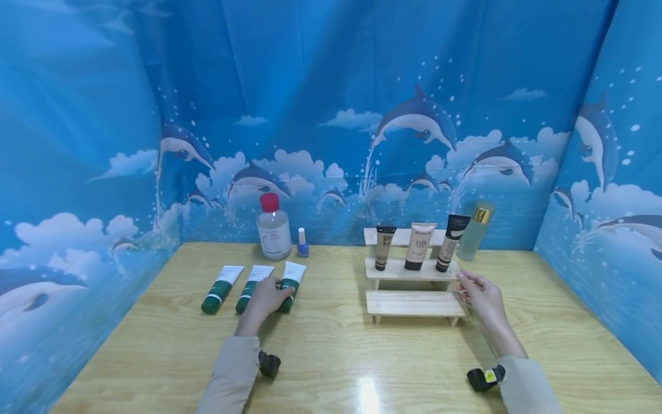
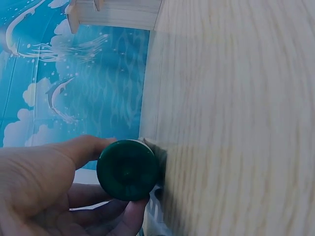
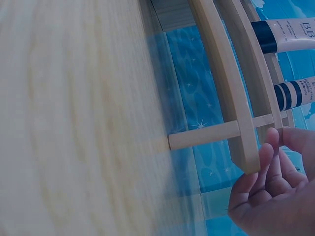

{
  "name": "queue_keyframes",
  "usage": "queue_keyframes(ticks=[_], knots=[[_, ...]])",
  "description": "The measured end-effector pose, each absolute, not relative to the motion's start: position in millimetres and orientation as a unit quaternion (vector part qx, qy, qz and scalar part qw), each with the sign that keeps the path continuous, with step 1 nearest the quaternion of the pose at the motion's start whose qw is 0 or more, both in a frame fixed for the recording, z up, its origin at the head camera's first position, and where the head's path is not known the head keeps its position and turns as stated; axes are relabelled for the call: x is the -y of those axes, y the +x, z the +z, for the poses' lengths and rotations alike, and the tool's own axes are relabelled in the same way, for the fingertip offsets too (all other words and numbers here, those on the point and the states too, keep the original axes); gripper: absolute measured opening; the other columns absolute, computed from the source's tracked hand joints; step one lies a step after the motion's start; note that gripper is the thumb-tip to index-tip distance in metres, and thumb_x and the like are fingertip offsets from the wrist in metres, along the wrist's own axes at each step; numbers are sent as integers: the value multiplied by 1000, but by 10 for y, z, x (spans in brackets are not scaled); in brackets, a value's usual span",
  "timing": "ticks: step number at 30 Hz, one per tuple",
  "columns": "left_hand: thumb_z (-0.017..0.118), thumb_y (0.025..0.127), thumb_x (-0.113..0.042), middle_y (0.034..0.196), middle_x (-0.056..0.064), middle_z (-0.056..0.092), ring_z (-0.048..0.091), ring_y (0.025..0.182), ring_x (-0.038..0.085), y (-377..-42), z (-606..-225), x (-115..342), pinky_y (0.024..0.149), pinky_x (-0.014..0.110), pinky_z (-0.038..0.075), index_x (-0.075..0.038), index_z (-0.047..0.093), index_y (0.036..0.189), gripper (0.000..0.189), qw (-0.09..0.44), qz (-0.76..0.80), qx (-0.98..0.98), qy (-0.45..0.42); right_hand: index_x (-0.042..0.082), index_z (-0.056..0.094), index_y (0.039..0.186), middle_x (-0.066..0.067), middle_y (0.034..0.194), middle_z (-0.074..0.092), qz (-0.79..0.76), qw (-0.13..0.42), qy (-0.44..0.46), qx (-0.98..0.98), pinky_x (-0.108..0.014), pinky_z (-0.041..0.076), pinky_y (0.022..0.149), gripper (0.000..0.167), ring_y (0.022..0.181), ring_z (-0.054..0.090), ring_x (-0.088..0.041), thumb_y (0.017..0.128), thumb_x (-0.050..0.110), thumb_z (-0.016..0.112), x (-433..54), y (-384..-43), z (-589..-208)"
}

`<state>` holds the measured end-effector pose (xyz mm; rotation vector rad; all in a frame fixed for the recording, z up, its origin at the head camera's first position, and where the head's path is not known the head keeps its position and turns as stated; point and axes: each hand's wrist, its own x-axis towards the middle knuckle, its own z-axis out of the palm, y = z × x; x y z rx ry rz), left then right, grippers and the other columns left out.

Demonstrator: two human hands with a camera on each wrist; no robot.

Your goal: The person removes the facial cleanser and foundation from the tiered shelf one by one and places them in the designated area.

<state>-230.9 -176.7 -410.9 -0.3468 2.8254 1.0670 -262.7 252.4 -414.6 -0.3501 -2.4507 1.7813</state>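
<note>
In the head view my left hand [image 1: 265,298] grips the rightmost of three green-and-white tubes [image 1: 293,271], thumb on one side and fingers on the other. The left wrist view shows that tube's round dark green cap [image 2: 128,169] end-on between thumb and fingers. Two similar tubes [image 1: 222,287] lie to the left, one partly behind my hand. My right hand [image 1: 483,296] pinches the right end of the middle step of a wooden tiered stand [image 1: 414,303]; in the right wrist view, thumb and forefinger meet at the step's edge [image 3: 268,93].
On the middle step stand a small black-capped tube [image 1: 384,247], a pink BB tube [image 1: 420,246] and a black-and-beige tube [image 1: 452,242]. A gold-capped bottle [image 1: 474,233] is behind right. A red-capped bottle [image 1: 274,233] and a blue nail polish bottle [image 1: 303,244] stand at the back left.
</note>
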Motion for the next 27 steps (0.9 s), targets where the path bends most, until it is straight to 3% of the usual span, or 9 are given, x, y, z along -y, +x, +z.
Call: queue_keyframes(ticks=[20,27], knots=[[52,96,-26,134,29,48,46,124,41,-2335,-4116,1777,103,52,39,10,45,133,52,61,341,-930,-121,-1,46,136,19,72,57,581,44,-120,804,-13,48,61,55,66,53,3,98,37,51,-2535,-2640,-4157],[51,97,-27,130,27,53,52,118,37,-2330,-4084,1774,98,50,44,6,44,136,52,59,365,-919,-134,0,46,136,17,75,58,577,44,-120,807,-14,49,62,56,67,53,2,97,39,51,-2540,-2647,-4165]])
